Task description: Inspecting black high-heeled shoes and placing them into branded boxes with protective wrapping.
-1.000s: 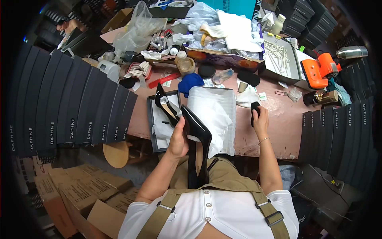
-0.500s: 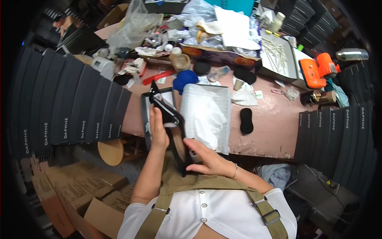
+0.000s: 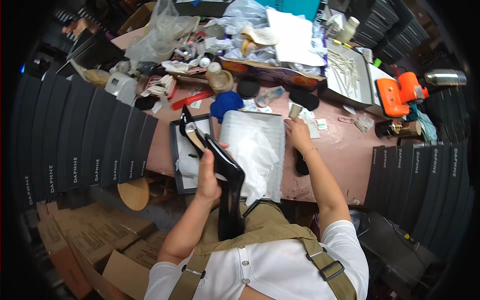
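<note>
My left hand (image 3: pixel 209 175) is closed around black pointed high-heeled shoes (image 3: pixel 227 167), held above the near table edge. One toe points up and away; a thin heel sticks out low, over my lap. The shoes look like a pair, partly overlapping. My right hand (image 3: pixel 298 134) is out on the table with fingers bent at the lower end of a small beige block (image 3: pixel 295 111), beside a white cloth (image 3: pixel 312 128). Under my right forearm lies a black oval pad (image 3: pixel 301 166), partly hidden. Before me are an open shoe box (image 3: pixel 175 150) and its other half, lined with white wrapping (image 3: pixel 255 145).
Stacks of dark shoe boxes rise at left (image 3: pixel 90 130) and right (image 3: pixel 415 175). Across the back stand a bottle (image 3: pixel 215 72), a blue cloth (image 3: pixel 226 104), a carton of plastic bags (image 3: pixel 275 70), a tray of white sticks (image 3: pixel 345 70) and an orange device (image 3: pixel 392 95).
My right hand has left the shoes and reached forward right to the small beige block. My left hand now holds the shoes alone, turned so their shiny sides show.
</note>
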The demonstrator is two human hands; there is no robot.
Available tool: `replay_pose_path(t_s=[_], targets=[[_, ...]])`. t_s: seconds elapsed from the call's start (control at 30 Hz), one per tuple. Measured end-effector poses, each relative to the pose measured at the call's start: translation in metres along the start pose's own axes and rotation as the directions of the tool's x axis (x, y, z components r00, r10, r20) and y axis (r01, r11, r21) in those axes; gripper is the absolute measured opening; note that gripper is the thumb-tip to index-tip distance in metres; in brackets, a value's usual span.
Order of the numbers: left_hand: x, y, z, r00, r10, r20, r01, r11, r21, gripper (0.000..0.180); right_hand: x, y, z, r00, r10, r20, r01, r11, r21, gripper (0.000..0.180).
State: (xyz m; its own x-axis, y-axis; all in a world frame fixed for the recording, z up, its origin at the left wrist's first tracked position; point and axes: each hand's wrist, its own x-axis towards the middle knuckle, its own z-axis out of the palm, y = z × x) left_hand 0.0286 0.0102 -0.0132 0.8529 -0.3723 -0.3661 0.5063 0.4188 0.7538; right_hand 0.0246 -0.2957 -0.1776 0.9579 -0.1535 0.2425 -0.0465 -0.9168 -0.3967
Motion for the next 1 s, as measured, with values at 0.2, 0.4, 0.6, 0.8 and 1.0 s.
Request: replay_pose_path(t_s=[0.2, 0.4, 0.6, 0.8, 1.0], targets=[[-0.004, 0.009, 0.006, 0.99, 0.028, 0.136, -0.026, 1.0, -0.016, 0.062, 0.003, 0.008, 0.025, 0.977, 0.168, 0.133, -0.136, 0.966, -0.22, 0.012], [-0.004, 0.004, 0.003, 0.997, 0.053, 0.059, -0.051, 0.998, -0.036, 0.059, -0.009, -0.033, -0.089, 0.975, 0.206, 0.084, -0.216, 0.781, 0.587, 0.011], [-0.007, -0.003, 0.01, 0.999, 0.039, 0.034, -0.038, 0.999, -0.032, 0.058, -0.032, -0.157, -0.167, 0.977, -0.16, 0.142, -0.03, 0.556, 0.831, 0.018], [-0.018, -0.003, 0.011, 0.997, 0.062, 0.037, -0.067, 0.991, 0.12, 0.055, -0.038, -0.21, -0.15, 0.947, -0.296, -0.127, 0.304, 0.693, 0.654, 0.025], [-0.026, -0.005, 0.012, 0.997, 0.068, 0.023, -0.071, 0.982, 0.176, 0.054, -0.028, -0.219, -0.159, 0.939, -0.328, -0.103, 0.316, 0.704, 0.637, 0.022]])
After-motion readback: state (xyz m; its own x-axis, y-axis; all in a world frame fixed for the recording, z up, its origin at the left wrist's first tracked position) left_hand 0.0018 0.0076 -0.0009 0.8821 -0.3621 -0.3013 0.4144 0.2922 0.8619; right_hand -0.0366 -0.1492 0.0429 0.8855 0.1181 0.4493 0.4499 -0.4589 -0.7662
